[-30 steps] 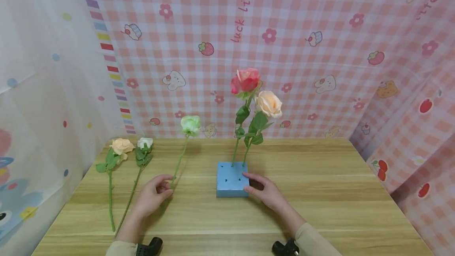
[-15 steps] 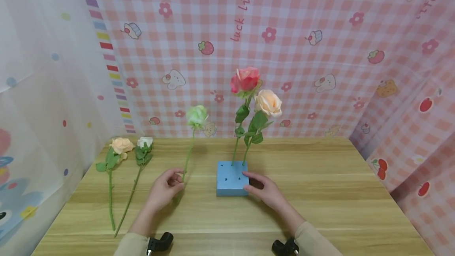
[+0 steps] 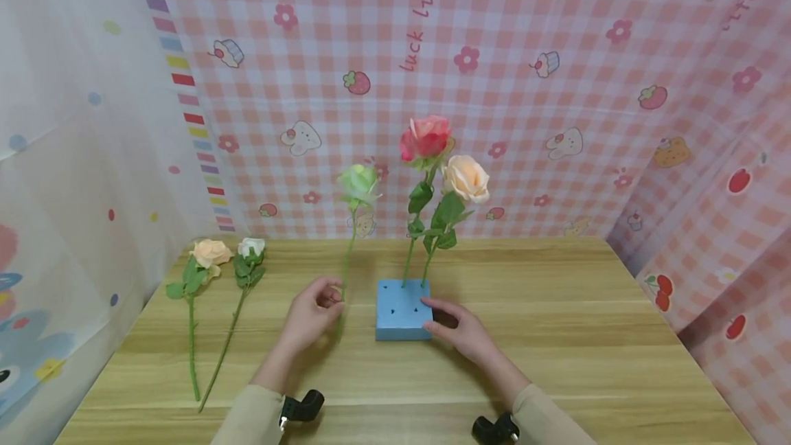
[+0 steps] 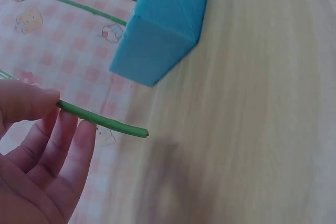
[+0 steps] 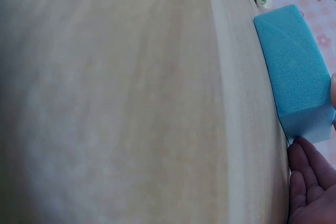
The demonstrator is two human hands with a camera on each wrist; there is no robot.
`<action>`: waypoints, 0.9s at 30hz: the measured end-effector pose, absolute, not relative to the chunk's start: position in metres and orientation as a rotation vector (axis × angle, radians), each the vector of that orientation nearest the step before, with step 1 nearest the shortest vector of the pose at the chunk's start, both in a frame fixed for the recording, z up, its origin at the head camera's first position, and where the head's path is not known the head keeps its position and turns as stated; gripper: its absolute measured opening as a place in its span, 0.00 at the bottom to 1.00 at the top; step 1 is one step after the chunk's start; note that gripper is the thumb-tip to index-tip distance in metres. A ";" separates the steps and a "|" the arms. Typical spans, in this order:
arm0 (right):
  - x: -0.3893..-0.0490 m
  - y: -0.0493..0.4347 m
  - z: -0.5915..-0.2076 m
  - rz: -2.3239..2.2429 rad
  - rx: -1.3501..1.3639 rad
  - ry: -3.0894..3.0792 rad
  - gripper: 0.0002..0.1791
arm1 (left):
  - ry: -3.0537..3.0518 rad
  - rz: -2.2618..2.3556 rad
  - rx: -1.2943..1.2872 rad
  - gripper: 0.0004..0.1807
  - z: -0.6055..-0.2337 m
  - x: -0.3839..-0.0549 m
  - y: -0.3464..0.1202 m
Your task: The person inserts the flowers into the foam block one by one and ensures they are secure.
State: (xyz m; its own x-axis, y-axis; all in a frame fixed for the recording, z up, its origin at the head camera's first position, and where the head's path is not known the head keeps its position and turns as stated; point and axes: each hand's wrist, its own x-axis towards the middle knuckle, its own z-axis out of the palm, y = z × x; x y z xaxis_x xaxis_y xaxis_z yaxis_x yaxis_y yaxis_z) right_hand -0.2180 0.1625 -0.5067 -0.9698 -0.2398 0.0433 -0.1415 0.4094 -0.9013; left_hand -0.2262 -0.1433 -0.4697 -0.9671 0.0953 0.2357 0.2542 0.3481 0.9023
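Observation:
My left hand (image 3: 310,316) pinches the stem of a pale green rose (image 3: 358,184) between thumb and fingers. The rose stands nearly upright, just left of a blue foam block (image 3: 404,332). In the left wrist view the cut end of the green stem (image 4: 123,127) sticks out past the fingers, apart from the block. My right hand (image 3: 462,334) grips the block's right side with thumb and fingers. A pink rose (image 3: 425,138) and a peach rose (image 3: 466,178) stand in holes at the back of the block, and several small holes show in its top.
Another peach rose (image 3: 212,253) and a white rose (image 3: 251,248) lie on the left of the wooden table (image 3: 556,307), stems toward the front. A pink checked cloth (image 3: 513,108) hangs behind the table. Black wrist mounts (image 3: 304,406) sit at both wrists.
My left hand has moved right toward the block with the green rose, whose bloom has risen and come more upright. The right hand and the block have stayed put.

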 end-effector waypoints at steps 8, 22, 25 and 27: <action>-0.218 0.162 -0.505 -1.613 -0.343 2.569 0.26 | -2.471 -1.651 -0.330 0.17 -0.458 -0.233 -0.128; -0.218 0.162 -0.505 -1.631 -0.336 2.547 0.26 | -2.454 -1.612 -0.388 0.12 -0.438 -0.249 -0.106; -0.218 0.162 -0.505 -1.632 -0.340 2.547 0.26 | -2.451 -1.628 -0.389 0.11 -0.435 -0.252 -0.101; -0.218 0.162 -0.506 -1.631 -0.346 2.553 0.26 | -2.451 -1.641 -0.374 0.10 -0.432 -0.255 -0.097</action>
State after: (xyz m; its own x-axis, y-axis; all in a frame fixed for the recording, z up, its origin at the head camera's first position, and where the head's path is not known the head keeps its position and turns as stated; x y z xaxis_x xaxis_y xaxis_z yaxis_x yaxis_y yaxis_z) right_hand -0.2179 0.1620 -0.5056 -0.9700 -0.2392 0.0439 -0.1403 0.4033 -0.9042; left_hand -0.2546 -0.0971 -0.4322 -0.9544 0.1137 0.2762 0.2987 0.3635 0.8824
